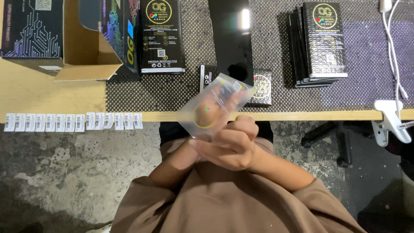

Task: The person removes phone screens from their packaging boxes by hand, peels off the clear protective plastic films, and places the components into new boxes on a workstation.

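Head view shows both hands, left hand (196, 149) and right hand (233, 144), pressed together and pinching a small clear packet (215, 105) above the bench (51, 92) edge, where, I judge, a loose pinch could drop it onto the stained concrete floor (77, 168).

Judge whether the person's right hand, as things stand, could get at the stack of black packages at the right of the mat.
Probably not at once: the right hand is clasped with the left hand around a clear sleeve. Once freed, the way to the stack of black packages over the mat looks open.
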